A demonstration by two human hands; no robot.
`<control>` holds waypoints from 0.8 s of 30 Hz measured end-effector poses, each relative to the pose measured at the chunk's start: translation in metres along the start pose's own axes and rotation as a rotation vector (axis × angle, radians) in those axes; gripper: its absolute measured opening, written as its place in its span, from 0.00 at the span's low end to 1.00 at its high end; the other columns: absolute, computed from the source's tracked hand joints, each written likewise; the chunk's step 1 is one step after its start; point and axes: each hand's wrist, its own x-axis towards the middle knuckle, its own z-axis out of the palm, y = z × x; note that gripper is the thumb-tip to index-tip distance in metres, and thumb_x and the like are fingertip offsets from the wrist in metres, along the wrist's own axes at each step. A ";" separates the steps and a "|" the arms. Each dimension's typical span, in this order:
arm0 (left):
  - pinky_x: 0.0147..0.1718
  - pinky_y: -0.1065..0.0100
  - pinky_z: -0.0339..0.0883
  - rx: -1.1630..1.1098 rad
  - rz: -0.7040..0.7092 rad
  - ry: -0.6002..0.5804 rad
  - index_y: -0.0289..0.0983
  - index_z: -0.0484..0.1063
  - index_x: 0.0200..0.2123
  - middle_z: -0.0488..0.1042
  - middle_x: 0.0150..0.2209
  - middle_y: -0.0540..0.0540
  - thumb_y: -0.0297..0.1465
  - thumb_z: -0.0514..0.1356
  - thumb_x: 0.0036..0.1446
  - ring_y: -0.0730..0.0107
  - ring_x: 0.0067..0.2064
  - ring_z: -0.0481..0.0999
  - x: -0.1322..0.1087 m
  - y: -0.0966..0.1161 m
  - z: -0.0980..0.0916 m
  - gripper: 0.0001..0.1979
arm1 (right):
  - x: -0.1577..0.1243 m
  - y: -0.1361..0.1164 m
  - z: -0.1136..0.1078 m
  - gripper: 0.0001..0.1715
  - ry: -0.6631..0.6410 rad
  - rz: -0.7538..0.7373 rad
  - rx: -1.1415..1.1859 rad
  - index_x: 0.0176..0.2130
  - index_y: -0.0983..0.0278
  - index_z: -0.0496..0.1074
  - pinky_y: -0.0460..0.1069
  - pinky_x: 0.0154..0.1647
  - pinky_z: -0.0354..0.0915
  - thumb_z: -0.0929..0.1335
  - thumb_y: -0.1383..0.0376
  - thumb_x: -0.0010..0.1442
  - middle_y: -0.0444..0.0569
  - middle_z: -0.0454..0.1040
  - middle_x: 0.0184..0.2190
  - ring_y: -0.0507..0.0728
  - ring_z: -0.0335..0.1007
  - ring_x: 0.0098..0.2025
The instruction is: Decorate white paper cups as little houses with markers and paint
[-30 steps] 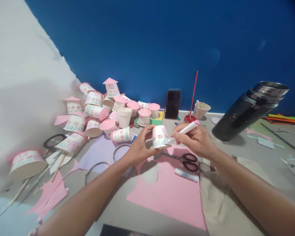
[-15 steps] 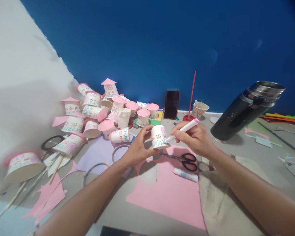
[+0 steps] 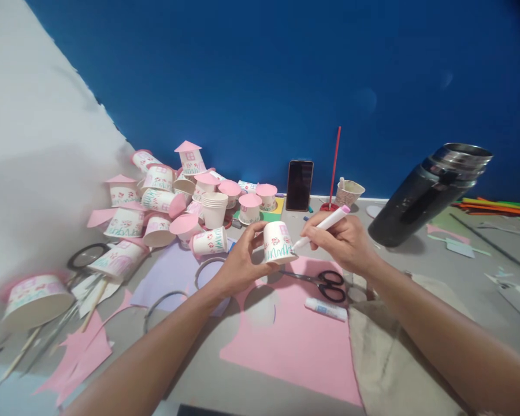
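Observation:
A white paper cup (image 3: pixel 277 240), upside down and slightly tilted, is in the grip of my left hand (image 3: pixel 242 260). Red flowers, part of a pink window and green grass strokes are drawn on it. My right hand (image 3: pixel 340 240) holds a white marker (image 3: pixel 323 226) with a pink end, its tip at the cup's lower right by the green strokes. Beneath the hands lies a cut sheet of pink paper (image 3: pixel 294 352). Black-handled scissors (image 3: pixel 331 286) and a glue tube (image 3: pixel 326 309) rest on that sheet.
Several decorated cups with pink paper roofs (image 3: pixel 158 202) are heaped at the left. A phone (image 3: pixel 299 186) leans against the blue wall. To the right stands a tilted dark flask (image 3: pixel 429 196). Purple paper (image 3: pixel 156 277), pink scraps (image 3: pixel 80 352) and a beige cloth (image 3: pixel 390 346) lie around.
The view has shifted slightly, so everything sits a little further left. My left hand still holds the cup, and the marker tip stays at its lower right side.

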 end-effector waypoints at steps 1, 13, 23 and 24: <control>0.66 0.43 0.65 -0.004 -0.002 0.001 0.46 0.63 0.62 0.68 0.67 0.40 0.28 0.73 0.49 0.47 0.66 0.73 0.000 0.000 0.000 0.39 | 0.000 0.000 0.001 0.18 0.000 -0.005 0.007 0.27 0.62 0.75 0.47 0.22 0.61 0.70 0.57 0.67 0.45 0.75 0.22 0.51 0.67 0.22; 0.66 0.42 0.65 -0.072 0.014 -0.012 0.46 0.64 0.62 0.67 0.67 0.40 0.28 0.72 0.49 0.45 0.68 0.70 0.001 0.002 -0.001 0.38 | 0.000 0.000 0.000 0.16 0.040 0.019 0.038 0.27 0.62 0.75 0.47 0.22 0.59 0.69 0.60 0.65 0.44 0.74 0.20 0.50 0.65 0.21; 0.66 0.43 0.65 -0.175 0.009 -0.025 0.45 0.65 0.61 0.68 0.67 0.40 0.26 0.73 0.48 0.44 0.68 0.70 0.001 0.002 0.000 0.38 | 0.001 0.002 -0.001 0.14 0.057 0.015 0.049 0.27 0.62 0.77 0.47 0.20 0.57 0.69 0.61 0.64 0.43 0.73 0.19 0.50 0.65 0.20; 0.66 0.44 0.66 -0.200 0.008 -0.026 0.46 0.65 0.61 0.69 0.67 0.41 0.26 0.73 0.48 0.45 0.68 0.70 0.001 0.002 0.000 0.38 | 0.000 0.003 -0.001 0.13 0.062 0.020 0.049 0.28 0.62 0.77 0.47 0.20 0.58 0.69 0.61 0.64 0.43 0.73 0.19 0.50 0.65 0.20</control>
